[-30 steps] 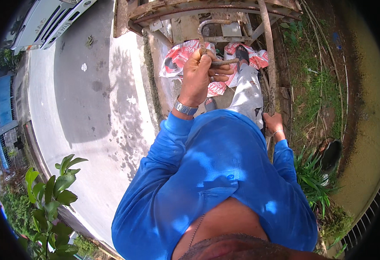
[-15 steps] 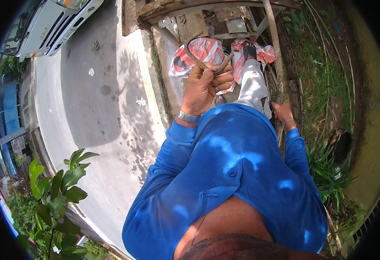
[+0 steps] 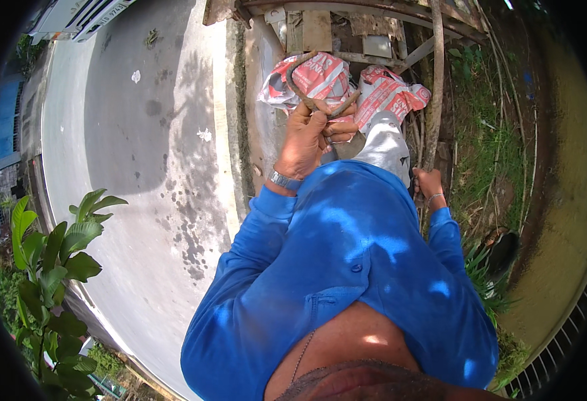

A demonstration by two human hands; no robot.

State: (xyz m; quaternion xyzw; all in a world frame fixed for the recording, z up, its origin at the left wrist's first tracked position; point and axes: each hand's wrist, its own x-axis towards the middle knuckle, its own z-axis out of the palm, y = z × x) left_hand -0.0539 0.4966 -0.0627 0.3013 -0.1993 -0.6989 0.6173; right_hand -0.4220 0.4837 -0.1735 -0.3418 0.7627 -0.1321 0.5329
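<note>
In front of my torso, my left hand is closed around a thin, bent brown stick. One arm of it curves up like a hook, and a shorter piece sticks out to the right past my fingers. My right hand is low at my right side, its fingers curled beside my grey trouser leg. Something dark shows at its fingers, but I cannot make out what it is. A long brown pole runs down to just above that hand. Beyond my left hand lie red-and-white plastic sacks.
A rusty metal frame with boards stands ahead. To the left, past a concrete kerb, stretches a paved road with a white truck. Grass and a wall are on the right. A leafy plant rises at lower left.
The view has shifted, so the truck sits farther into the upper left corner. My foot, seen on the right sack before, no longer shows. Both hands keep their closed hold.
</note>
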